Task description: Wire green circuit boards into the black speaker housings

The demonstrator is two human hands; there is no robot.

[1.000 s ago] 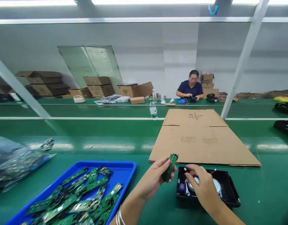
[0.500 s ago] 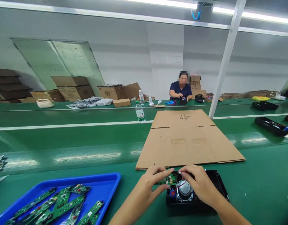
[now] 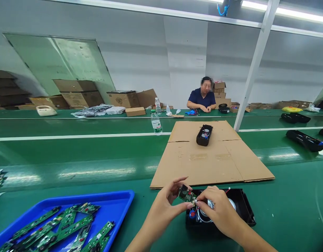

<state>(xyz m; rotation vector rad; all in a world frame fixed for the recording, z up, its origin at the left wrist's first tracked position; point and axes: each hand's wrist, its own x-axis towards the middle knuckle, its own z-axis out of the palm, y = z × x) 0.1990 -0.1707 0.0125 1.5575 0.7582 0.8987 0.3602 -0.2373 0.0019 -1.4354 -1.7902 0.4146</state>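
My left hand (image 3: 163,204) grips a green circuit board (image 3: 185,193) between thumb and fingers, holding it tilted above the left end of a black speaker housing (image 3: 241,203). At the board's near edge, my right hand (image 3: 220,208) pinches a small white wire connector (image 3: 195,201). Whether the connector is seated in the board cannot be made out. Inside the housing, a round silver speaker (image 3: 203,216) is partly covered by my right fingers. Beside it lies a small blue round part (image 3: 192,214). Another white-tipped wire (image 3: 228,190) sticks up at the housing's far edge.
A blue tray (image 3: 128,197) at the left holds several circuit boards. Flat cardboard (image 3: 203,168) lies ahead, carrying another black housing (image 3: 204,135). A water bottle (image 3: 156,123) stands left of it. Across the bench sits a co-worker (image 3: 202,98). Black shells (image 3: 306,140) lie at the right.
My right hand has moved down and left, bringing the connector to the board, which now tilts differently. A black housing has appeared on the cardboard; the co-worker's hands no longer hold one.
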